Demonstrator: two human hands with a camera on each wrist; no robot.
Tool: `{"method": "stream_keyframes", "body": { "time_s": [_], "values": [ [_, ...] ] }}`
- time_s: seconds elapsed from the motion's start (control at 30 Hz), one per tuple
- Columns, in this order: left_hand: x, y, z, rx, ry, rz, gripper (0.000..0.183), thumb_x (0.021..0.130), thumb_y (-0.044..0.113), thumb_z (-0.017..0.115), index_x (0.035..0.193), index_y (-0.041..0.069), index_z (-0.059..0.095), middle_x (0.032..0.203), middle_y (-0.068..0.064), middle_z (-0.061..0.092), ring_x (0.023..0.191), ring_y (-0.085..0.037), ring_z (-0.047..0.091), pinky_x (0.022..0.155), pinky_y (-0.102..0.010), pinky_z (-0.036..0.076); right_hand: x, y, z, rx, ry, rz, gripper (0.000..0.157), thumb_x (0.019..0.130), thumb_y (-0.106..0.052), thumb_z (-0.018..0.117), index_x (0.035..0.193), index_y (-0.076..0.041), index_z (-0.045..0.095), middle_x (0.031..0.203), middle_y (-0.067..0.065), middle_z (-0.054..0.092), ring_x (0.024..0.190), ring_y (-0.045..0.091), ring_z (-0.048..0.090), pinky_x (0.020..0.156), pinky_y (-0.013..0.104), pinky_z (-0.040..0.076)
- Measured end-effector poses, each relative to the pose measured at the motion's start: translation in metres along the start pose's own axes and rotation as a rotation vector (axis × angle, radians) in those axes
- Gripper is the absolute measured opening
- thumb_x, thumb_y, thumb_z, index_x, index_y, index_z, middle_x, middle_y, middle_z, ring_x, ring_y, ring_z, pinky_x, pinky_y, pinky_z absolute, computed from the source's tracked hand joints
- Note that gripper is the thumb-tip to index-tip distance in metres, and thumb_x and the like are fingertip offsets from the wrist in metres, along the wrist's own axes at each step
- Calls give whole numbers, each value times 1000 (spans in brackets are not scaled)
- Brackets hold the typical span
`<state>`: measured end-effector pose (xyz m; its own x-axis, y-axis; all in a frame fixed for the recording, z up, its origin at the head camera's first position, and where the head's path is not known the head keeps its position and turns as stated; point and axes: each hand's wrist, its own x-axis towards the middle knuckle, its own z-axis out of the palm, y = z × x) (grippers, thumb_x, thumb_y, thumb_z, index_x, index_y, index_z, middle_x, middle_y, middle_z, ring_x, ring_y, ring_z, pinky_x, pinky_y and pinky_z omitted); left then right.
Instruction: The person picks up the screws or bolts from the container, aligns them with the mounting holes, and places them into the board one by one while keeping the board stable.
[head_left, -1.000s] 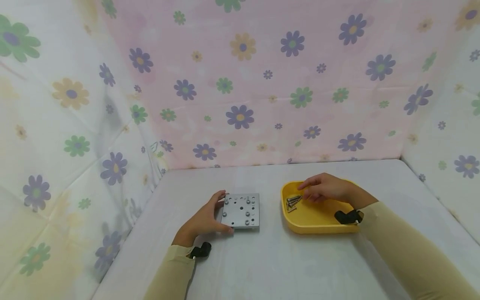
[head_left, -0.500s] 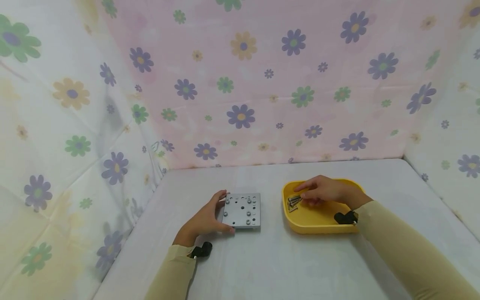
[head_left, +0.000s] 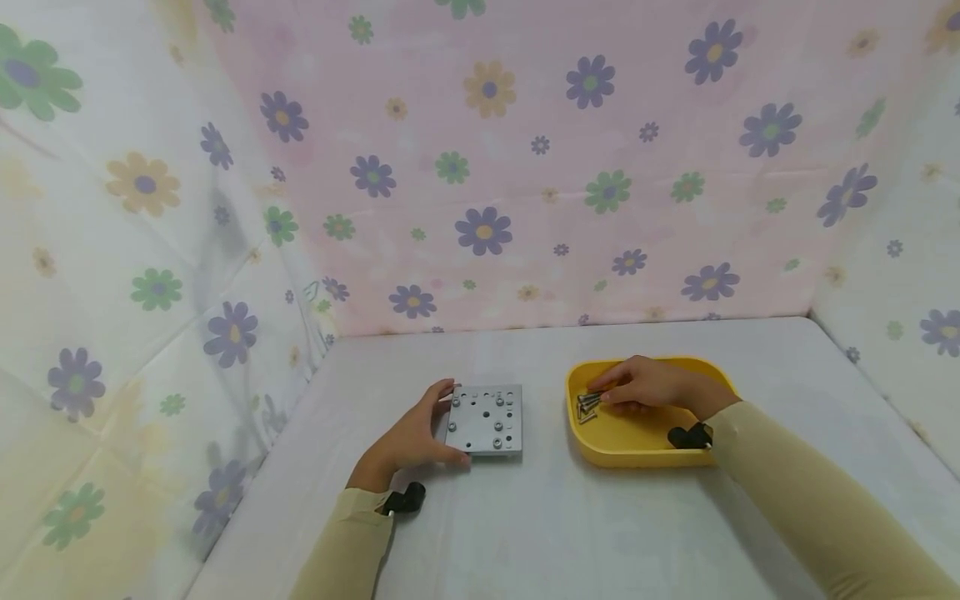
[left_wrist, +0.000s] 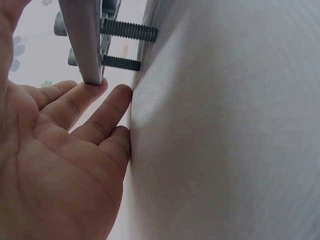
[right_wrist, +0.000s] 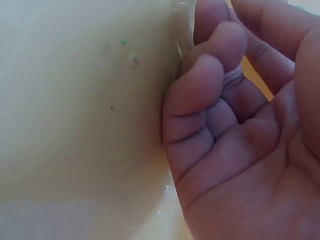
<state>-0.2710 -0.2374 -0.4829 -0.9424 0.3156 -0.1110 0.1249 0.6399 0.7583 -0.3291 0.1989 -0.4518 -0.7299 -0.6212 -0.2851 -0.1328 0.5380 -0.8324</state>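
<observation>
Right hand (head_left: pixel 648 385): thumb and forefinger at loose screws (head_left: pixel 588 407), other fingers curled toward palm; pinch on screw cannot be confirmed. Left hand (head_left: pixel 407 437): thumb and fingers spread, gripping metal plate (head_left: pixel 472 426) at near and far edges. Screws: crossed in left end of yellow tray (head_left: pixel 622 457). Plate: left of tray, above white table (head_left: pixel 480 533); bolts (left_wrist: pixel 130 30) project beneath. Risk: crossed screws may snag or drop if fingertips close unevenly. Plate may tilt if left grip slackens.
</observation>
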Motion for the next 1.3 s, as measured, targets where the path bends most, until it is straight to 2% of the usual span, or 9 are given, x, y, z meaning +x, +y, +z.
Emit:
{"method": "stream_keyframes", "body": {
  "time_s": [0.1, 0.27, 0.43, 0.53, 0.77, 1.07, 1.3],
  "values": [
    [0, 0, 0, 1, 1, -5, 138, 56, 44, 102, 165, 28, 19, 169, 7, 31, 155, -25, 34, 126, -58, 20, 2, 1, 0, -17, 9, 3, 33, 102, -19, 65, 133, -9, 70, 72, 6, 56, 58, 16, 44, 52, 21, 38],
    [0, 0, 0, 11, 5, -9, 139, 55, 46, 102, 165, 29, 19, 168, 8, 32, 154, -24, 35, 126, -58, 21, 4, 3, 0, -32, 30, 25, 27, 99, -20, 70, 124, -10, 74, 80, 6, 62, 64, 17, 50, 56, 23, 41],
    [0, -1, 1, 13, 6, -11, 139, 54, 45, 102, 165, 29, 20, 168, 9, 32, 154, -23, 35, 126, -57, 21, 5, 6, 0, -123, 68, 28, 20, 98, -24, 72, 115, -14, 76, 101, 3, 71, 86, 19, 58, 75, 28, 48],
    [1, -1, 1, 11, 10, -13, 138, 54, 45, 102, 165, 29, 20, 168, 9, 32, 154, -23, 35, 126, -58, 21, 6, 5, 1, -169, 96, 50, 18, 97, -27, 73, 110, -17, 77, 105, 0, 72, 92, 19, 59, 80, 31, 48],
    [0, 1, 0, 13, 13, -14, 138, 54, 43, 102, 165, 28, 21, 167, 7, 34, 154, -24, 35, 126, -58, 21, 7, 3, 2, -210, 103, 68, 15, 93, -26, 77, 103, -14, 77, 94, 1, 71, 78, 19, 57, 69, 30, 46],
    [-1, 0, -1, 5, 7, -3, 139, 55, 43, 102, 165, 26, 20, 169, 6, 31, 154, -25, 35, 126, -58, 21, 10, 3, 3, -228, 89, 97, 11, 95, -26, 75, 99, -16, 76, 93, 1, 70, 77, 19, 57, 69, 30, 45],
    [0, -1, 0, 8, 14, -8, 138, 54, 44, 102, 165, 28, 21, 168, 8, 33, 154, -22, 36, 126, -57, 23, 7, 1, 0, -219, 51, 29, 13, 99, -23, 70, 98, -11, 75, 91, 4, 68, 73, 17, 53, 65, 26, 41]
  ]
}}
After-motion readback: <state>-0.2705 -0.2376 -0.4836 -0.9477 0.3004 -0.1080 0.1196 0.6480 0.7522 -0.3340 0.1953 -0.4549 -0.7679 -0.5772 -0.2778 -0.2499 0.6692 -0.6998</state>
